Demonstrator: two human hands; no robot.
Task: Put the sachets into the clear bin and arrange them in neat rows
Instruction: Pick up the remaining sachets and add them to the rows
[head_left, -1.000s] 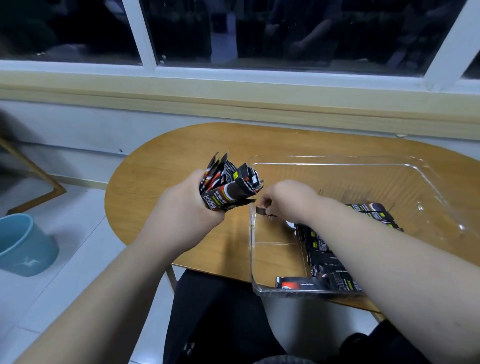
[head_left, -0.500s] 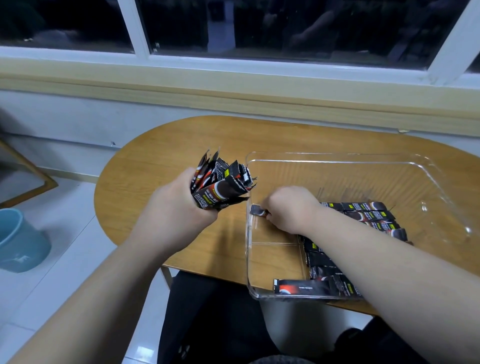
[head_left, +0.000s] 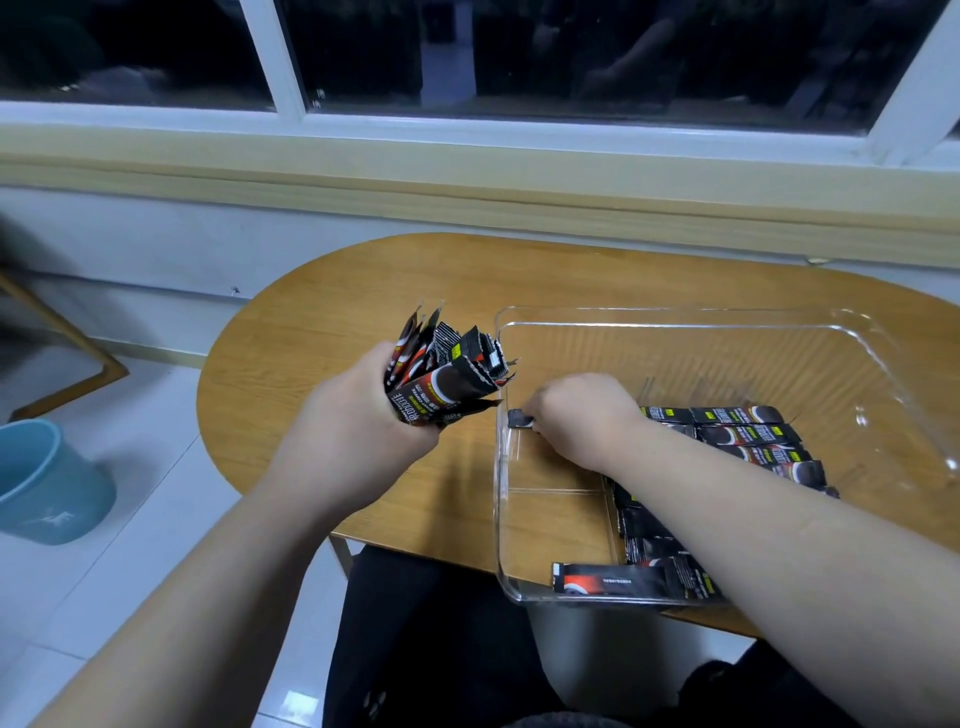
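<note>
I look down through the head camera. The left hand (head_left: 358, 431) is up over the table (head_left: 337, 312), just left of the clear bin (head_left: 675, 310). Its fingers are curled tight round a bunch of sachets (head_left: 447, 374). The bunch sticks up out of the fist and fans out at the top. The sachets are black with red and white on them.

The right hand (head_left: 576, 415) is inside the bin, close to the left wall. Its fingers are curled down and pinch one sachet (head_left: 519, 419) by its end. Only the small dark end pokes out next to the wall. The hand hides the rest.

More sachets lie in the bin. A row of sachets (head_left: 748, 436) lies side by side behind the right wrist, near the middle of the bin. A second row (head_left: 649, 535) runs toward the front wall, partly hidden under the right arm. A flat sachet (head_left: 608, 584) lies across the front, right by the front wall.

The bin sits on the right part of the wooden table. A blue bucket (head_left: 47, 483) stands on the white floor to the left. A window (head_left: 467, 52) with a white frame is behind the table, and it is dark outside.
</note>
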